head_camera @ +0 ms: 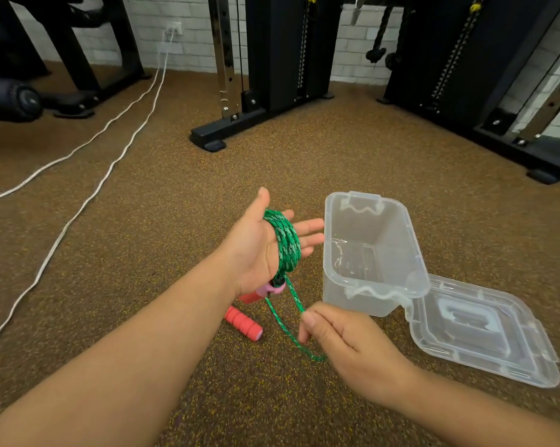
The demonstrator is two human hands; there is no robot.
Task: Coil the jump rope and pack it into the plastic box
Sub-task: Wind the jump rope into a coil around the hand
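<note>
While rope (283, 240) wraps left hand (256, 250), open box (377, 195) nearby.

The left hand (256, 250) is covering most of one red handle (251, 297), leaving only a stub and its pink cap showing. The green jump rope (285, 243) is looping behind that hand out of sight, and its loose strand is vanishing inside the right hand (339, 340). Both forearms (111, 382) are running off the bottom edge. At the floor's far edge, the top border is cutting off the gym frames (272, 59), and the left border is cutting off the white cables (78, 214).
</note>
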